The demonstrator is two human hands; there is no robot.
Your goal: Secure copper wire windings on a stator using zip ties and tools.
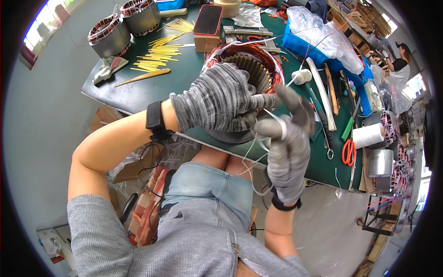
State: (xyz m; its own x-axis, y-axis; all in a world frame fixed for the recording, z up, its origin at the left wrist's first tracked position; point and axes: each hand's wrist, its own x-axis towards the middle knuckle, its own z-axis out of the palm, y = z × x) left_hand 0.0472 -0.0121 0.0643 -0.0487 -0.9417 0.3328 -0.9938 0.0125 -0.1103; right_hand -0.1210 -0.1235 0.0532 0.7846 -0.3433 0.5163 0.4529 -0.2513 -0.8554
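Note:
A motor stator (261, 69) with a slotted metal bore and a ring of copper windings sits at the table's near edge. My left hand (217, 97), in a grey striped knit glove, lies across its near side. Its fingers are curled against the windings, with one finger reaching right toward my right hand. My right hand (288, 147), gloved alike and partly smeared by motion, is just right of the stator. White cord (275, 117) runs between its closed fingers and loops down below them. The left fingertips and the stator's near rim are hidden by the glove.
Yellow sticks (159, 55) are spread at the left, near two finished stators (110, 37). A phone (208, 20) lies on a wooden block behind. At the right are a white thread spool (368, 135), red-handled scissors (349, 152), a wooden stick (331, 90) and a blue bin (302, 46).

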